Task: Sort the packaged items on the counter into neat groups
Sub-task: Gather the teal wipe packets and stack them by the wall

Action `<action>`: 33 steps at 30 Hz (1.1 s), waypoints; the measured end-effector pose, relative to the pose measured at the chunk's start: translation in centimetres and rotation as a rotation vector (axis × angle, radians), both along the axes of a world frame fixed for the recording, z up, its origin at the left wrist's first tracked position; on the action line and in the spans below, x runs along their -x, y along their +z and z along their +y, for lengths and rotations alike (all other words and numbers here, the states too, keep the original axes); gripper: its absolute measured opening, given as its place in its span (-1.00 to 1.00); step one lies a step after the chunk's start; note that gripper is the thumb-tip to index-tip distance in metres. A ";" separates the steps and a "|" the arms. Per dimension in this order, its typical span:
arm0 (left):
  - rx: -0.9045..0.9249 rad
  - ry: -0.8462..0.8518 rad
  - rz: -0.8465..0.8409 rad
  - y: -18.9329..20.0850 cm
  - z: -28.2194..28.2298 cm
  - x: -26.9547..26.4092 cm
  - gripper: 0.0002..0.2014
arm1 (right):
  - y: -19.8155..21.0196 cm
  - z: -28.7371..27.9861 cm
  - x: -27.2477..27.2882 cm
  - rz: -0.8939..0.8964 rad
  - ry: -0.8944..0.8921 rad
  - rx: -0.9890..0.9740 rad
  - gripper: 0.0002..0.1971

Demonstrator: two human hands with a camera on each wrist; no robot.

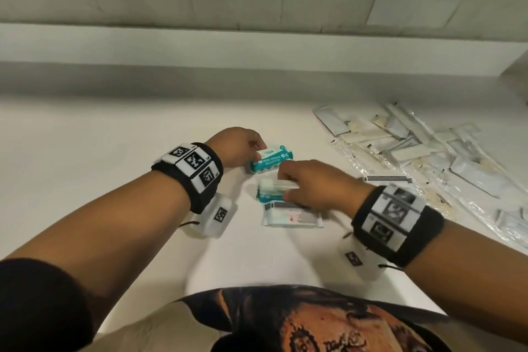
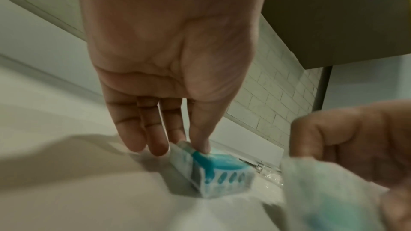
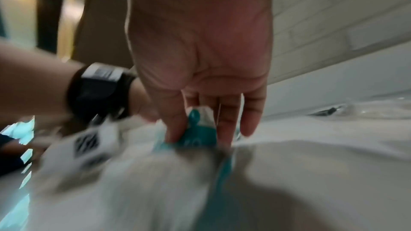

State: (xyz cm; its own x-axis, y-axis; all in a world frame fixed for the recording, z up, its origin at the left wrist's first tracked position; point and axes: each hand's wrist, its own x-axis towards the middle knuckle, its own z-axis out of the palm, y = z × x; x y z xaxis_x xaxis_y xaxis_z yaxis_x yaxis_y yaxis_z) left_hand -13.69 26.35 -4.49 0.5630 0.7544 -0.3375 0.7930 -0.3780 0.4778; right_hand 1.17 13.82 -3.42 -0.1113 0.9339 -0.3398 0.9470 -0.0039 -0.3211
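A teal "mini wipes" pack (image 1: pixel 271 162) lies on the white counter (image 1: pixel 114 134). My left hand (image 1: pixel 255 148) pinches its left end; in the left wrist view the thumb (image 2: pixel 200 138) presses on the pack's end flap (image 2: pixel 220 169). Just in front, my right hand (image 1: pixel 285 186) grips a second teal and white wipes pack (image 1: pixel 271 190) between thumb and fingers, also seen blurred in the right wrist view as my right hand (image 3: pixel 195 138) holding the pack (image 3: pixel 198 134). A third pack (image 1: pixel 294 217), white with a barcode, lies flat under the right hand.
A loose pile of clear and white sachets (image 1: pixel 423 148) spreads over the counter's right side, with a barcode strip (image 1: pixel 385 179) at its near edge. A raised ledge (image 1: pixel 257 46) and tiled wall run along the back. Bare counter lies to the left.
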 end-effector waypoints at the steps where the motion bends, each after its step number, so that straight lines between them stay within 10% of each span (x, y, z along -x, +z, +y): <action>1: 0.016 -0.009 -0.009 0.1 0.0 0.0 -0.81 | 0.7 0.3 -0.8 0.090 -0.065 0.052 -0.78; 9: -0.048 0.082 -0.088 -0.4 -2.5 1.4 -0.65 | 1.7 5.9 -3.7 0.214 -0.332 0.033 -0.69; 17: -0.103 -0.047 -0.060 0.2 -2.6 1.2 -0.41 | 1.5 5.7 -1.6 -0.163 -0.100 -0.019 -0.84; 24: -0.040 -0.100 -0.002 0.2 -2.8 0.6 -0.60 | 0.9 -3.3 1.0 -0.324 0.359 0.108 -0.34; 33: -0.050 -0.004 -0.037 0.1 -3.6 0.9 -0.61 | 2.2 -0.7 -3.7 -0.080 -0.022 0.303 -0.68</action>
